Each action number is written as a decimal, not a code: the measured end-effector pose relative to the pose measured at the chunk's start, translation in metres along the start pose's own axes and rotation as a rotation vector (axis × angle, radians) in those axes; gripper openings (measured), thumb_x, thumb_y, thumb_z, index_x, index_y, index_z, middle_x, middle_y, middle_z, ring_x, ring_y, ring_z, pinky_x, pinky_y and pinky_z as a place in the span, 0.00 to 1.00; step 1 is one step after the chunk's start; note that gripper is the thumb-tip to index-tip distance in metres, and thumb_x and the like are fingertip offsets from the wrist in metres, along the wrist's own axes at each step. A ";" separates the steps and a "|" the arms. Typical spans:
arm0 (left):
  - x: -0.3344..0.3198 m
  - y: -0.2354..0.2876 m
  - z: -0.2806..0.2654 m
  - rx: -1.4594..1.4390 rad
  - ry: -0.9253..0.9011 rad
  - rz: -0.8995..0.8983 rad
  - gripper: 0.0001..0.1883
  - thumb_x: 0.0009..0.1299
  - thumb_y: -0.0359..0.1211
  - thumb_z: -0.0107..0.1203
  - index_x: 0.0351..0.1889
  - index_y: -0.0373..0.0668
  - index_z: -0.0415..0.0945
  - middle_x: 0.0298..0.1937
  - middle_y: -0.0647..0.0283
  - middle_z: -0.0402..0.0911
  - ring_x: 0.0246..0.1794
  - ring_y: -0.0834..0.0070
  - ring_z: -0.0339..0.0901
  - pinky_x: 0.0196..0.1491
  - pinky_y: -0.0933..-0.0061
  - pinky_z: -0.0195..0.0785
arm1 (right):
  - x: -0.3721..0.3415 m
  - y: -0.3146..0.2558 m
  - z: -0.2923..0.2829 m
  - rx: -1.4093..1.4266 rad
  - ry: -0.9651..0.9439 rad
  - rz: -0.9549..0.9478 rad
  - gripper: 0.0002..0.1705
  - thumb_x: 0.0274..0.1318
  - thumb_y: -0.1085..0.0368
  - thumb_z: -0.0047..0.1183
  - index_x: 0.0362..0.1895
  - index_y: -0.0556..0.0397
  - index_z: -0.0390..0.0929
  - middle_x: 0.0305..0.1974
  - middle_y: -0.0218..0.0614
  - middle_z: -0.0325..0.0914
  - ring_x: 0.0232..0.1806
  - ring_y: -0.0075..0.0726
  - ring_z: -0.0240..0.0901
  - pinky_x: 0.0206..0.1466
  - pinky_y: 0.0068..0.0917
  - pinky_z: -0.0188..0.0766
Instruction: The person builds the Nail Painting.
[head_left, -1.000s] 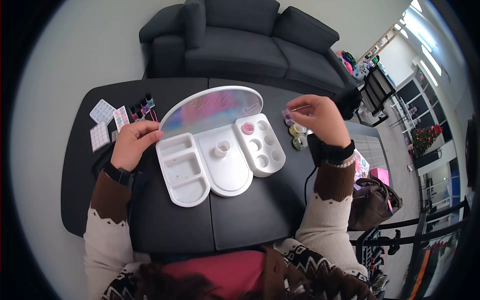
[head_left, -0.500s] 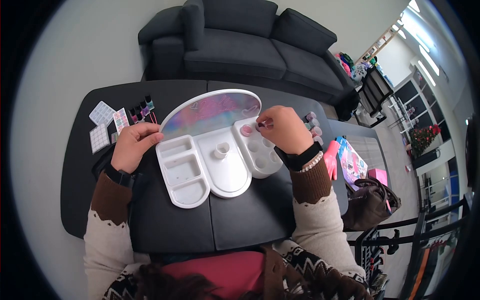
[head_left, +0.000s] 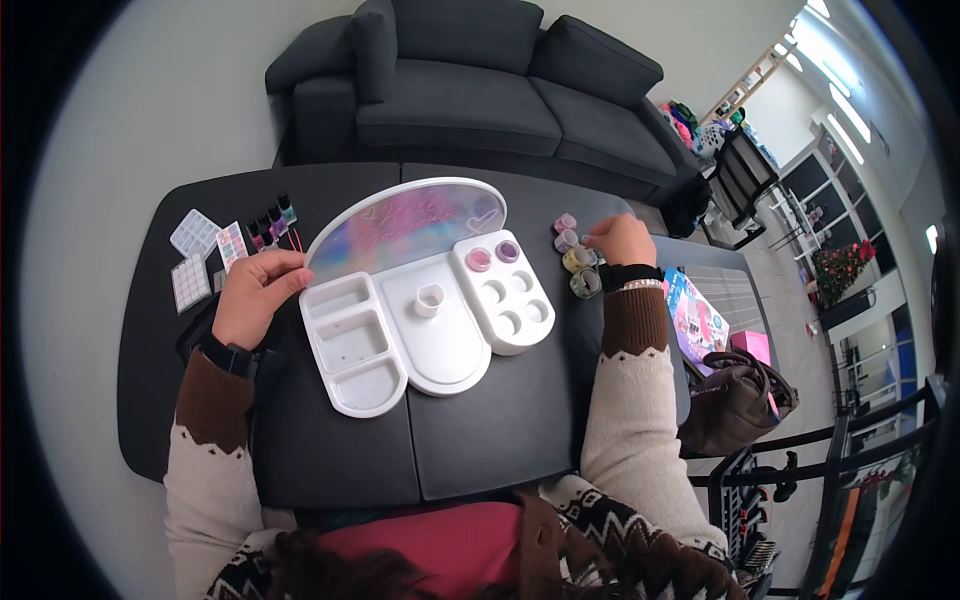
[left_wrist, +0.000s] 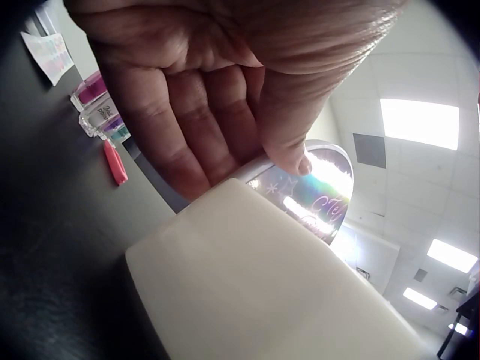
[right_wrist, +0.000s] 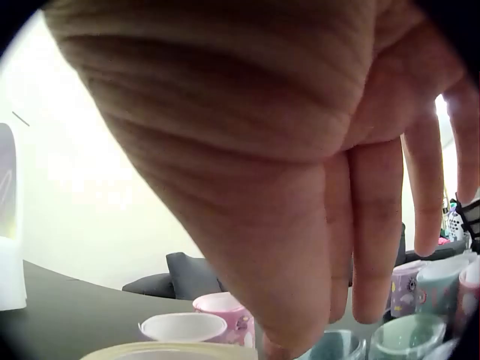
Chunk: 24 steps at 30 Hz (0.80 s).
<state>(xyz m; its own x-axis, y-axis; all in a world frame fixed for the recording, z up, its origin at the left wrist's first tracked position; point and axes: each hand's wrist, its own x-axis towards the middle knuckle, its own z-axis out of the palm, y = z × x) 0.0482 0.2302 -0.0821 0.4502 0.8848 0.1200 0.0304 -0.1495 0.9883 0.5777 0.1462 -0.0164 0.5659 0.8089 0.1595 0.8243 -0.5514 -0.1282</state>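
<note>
My left hand [head_left: 250,295] pinches the left edge of the upright iridescent panel [head_left: 410,222] between thumb and fingers; the left wrist view shows the thumb on that panel [left_wrist: 319,196]. Below the panel lies a white tray [head_left: 450,362] with a small white cup [head_left: 430,299] on its middle part. A pink pot [head_left: 479,260] and a purple pot [head_left: 508,251] sit in the right section's round wells. My right hand [head_left: 622,242] is at the small pots [head_left: 577,260] right of the tray. In the right wrist view its fingers extend down among patterned pots [right_wrist: 409,335], gripping nothing visible.
Polish bottles [head_left: 276,220] and sticker sheets [head_left: 191,283] lie at the table's back left. On the right are a colourful box [head_left: 700,318], a pink box [head_left: 751,347] and a brown bag [head_left: 735,405]. A dark sofa [head_left: 460,100] stands behind the table.
The purple pot, carried from the right by my right hand, now sits in a back well, released. That hand has moved back right to the other pots. My left hand keeps its hold on the panel.
</note>
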 end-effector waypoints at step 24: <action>-0.001 -0.001 -0.002 -0.003 -0.015 0.020 0.11 0.79 0.27 0.67 0.56 0.32 0.88 0.46 0.64 0.92 0.46 0.84 0.85 0.53 0.79 0.78 | -0.120 -0.118 -0.052 0.194 -0.223 -0.742 0.14 0.51 0.63 0.76 0.44 0.47 0.93 0.44 0.35 0.91 0.54 0.48 0.83 0.58 0.44 0.81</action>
<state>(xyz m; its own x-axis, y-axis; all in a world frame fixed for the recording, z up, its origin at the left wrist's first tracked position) 0.0462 0.2306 -0.0828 0.4642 0.8749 0.1381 0.0187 -0.1656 0.9860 0.4139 0.1036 0.0309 -0.1629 0.9839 0.0732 0.9554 0.1758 -0.2371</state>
